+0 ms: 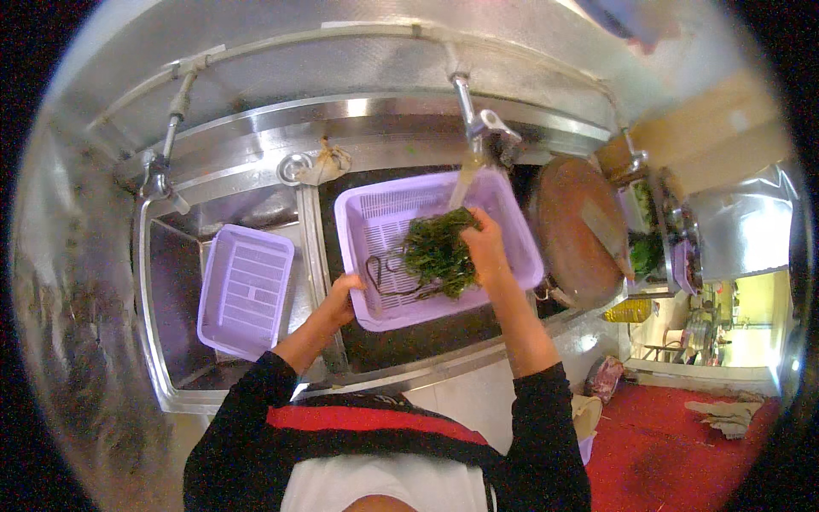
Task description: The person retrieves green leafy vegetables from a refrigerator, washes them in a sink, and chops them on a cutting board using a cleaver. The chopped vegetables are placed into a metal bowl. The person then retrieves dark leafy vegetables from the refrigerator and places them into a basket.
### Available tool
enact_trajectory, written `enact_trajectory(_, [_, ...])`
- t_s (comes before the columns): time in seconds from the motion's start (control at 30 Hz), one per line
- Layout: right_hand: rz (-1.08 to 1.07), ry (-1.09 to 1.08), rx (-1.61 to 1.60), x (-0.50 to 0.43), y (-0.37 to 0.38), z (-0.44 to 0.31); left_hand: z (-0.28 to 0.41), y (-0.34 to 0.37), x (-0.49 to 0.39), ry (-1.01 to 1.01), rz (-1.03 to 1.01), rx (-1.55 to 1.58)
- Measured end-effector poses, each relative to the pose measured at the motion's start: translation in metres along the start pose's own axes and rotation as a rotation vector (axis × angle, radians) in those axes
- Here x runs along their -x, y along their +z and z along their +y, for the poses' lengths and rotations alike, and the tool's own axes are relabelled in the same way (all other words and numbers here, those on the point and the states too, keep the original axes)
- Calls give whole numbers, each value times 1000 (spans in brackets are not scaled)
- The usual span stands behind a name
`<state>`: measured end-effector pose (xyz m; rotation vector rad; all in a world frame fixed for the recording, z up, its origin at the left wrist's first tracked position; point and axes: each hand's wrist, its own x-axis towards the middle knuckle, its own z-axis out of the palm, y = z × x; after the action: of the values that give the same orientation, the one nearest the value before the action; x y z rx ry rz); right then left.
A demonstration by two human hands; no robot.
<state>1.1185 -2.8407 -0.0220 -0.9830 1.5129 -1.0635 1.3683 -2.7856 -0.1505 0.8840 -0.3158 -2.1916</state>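
A lilac plastic basket [345,237] with slotted sides and base is tilted over the right-hand basin of a steel double sink. At its near left corner, my left hand [345,296] grips the rim. My right hand [486,246] reaches inside and holds a bunch of dark green leafy strands [438,256], possibly seaweed. One thin dark strand [374,272] lies loose on the slotted base. Just above the bunch hangs the faucet [473,125]; a pale, blurred shape below its spout could be a hose or water.
Another lilac basket [256,288] rests in the left basin under a second faucet [157,176]. Right of the sink, a cleaver [601,230] lies on a round chopping block [563,237]. Beyond it are trays of greens [643,249]. Red matting [652,448] covers the floor at right.
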Motion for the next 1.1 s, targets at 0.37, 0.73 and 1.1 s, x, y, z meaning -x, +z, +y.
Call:
enact_trajectory(0.37, [341, 304, 1190, -55, -89, 120, -18, 47, 30, 174, 21, -83])
enact_trajectory(0.73, [-346, -684, 1140, 65, 57, 57, -21, -11, 27, 28, 12, -9])
enact_trajectory(1.1, [138, -226, 173, 3, -16, 5, 2, 4, 1, 77, 106, -61])
